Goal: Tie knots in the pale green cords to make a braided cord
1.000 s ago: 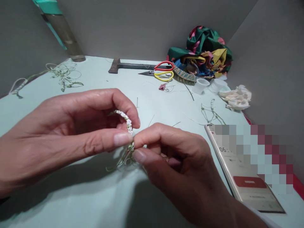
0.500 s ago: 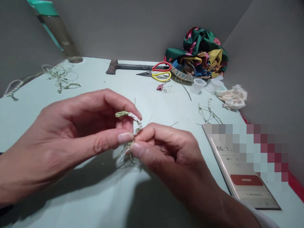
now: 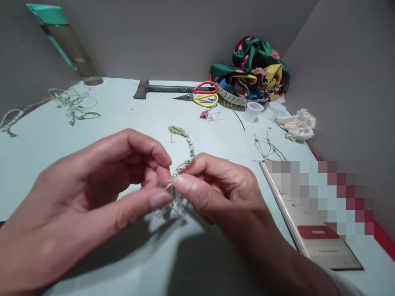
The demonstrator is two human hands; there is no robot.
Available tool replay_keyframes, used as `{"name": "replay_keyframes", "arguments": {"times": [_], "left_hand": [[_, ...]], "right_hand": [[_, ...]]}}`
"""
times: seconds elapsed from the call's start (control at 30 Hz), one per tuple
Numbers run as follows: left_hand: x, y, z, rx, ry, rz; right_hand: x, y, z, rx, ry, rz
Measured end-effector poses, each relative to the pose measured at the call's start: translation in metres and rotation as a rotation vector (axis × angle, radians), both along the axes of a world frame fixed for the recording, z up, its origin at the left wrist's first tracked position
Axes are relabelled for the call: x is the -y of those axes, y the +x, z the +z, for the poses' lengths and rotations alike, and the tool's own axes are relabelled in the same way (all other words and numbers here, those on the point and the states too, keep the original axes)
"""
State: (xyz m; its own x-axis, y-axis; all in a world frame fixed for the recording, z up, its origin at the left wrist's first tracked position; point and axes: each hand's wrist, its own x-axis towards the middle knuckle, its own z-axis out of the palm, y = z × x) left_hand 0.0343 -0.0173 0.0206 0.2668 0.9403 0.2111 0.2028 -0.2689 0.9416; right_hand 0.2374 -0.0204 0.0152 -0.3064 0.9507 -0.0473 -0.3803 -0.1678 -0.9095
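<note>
A knotted green and white cord [image 3: 190,144] curves up from between my hands, its green looped end on top. My right hand [image 3: 222,189] pinches the cord's lower part between thumb and forefinger. Thin loose strands [image 3: 173,205] spread below the pinch. My left hand [image 3: 105,193] is just left of the cord, its thumb and forefinger apart and its other fingers curled near the strands. Whether those curled fingers touch a strand is too small to tell.
Scissors [image 3: 205,100] and a hammer-like tool [image 3: 141,89] lie at the back. A bottle [image 3: 77,53] and tangled cords [image 3: 72,100] are at left. Bunched cloth [image 3: 256,57], small cups [image 3: 254,111], crumpled tissue [image 3: 299,124] and a phone [image 3: 311,213] are at right.
My left thumb and forefinger have let go of the cord and moved apart. The cord's green end now stands higher and further right, while my right hand keeps its pinch.
</note>
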Motion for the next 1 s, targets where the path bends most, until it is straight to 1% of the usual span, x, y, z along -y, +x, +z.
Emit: {"name": "replay_keyframes", "arguments": {"times": [0.1, 0.2, 0.4, 0.5, 0.6, 0.7, 0.87, 1.0], "left_hand": [[-0.001, 0.005, 0.000, -0.101, 0.089, -0.028], [-0.005, 0.008, 0.001, -0.108, 0.070, -0.009], [-0.007, 0.006, 0.007, -0.113, 0.039, -0.017], [-0.004, 0.006, 0.004, -0.130, 0.061, -0.024], [-0.003, 0.008, -0.001, -0.157, 0.099, 0.023], [-0.003, 0.008, -0.003, -0.184, 0.093, 0.045], [-0.006, 0.005, -0.004, -0.136, 0.062, 0.032], [-0.005, 0.005, -0.010, -0.022, -0.047, -0.008]], "right_hand": [[-0.001, 0.000, 0.011, 0.108, -0.033, 0.012], [-0.003, 0.001, 0.015, 0.160, -0.052, 0.002], [-0.002, 0.002, 0.014, 0.189, 0.005, -0.014], [-0.001, 0.001, 0.013, 0.232, 0.071, -0.083], [0.000, 0.000, 0.011, 0.287, 0.156, -0.152], [0.001, 0.000, 0.009, 0.321, 0.167, -0.166], [0.000, 0.000, 0.009, 0.267, 0.143, -0.125], [0.000, -0.001, 0.008, 0.287, 0.187, -0.169]]}}
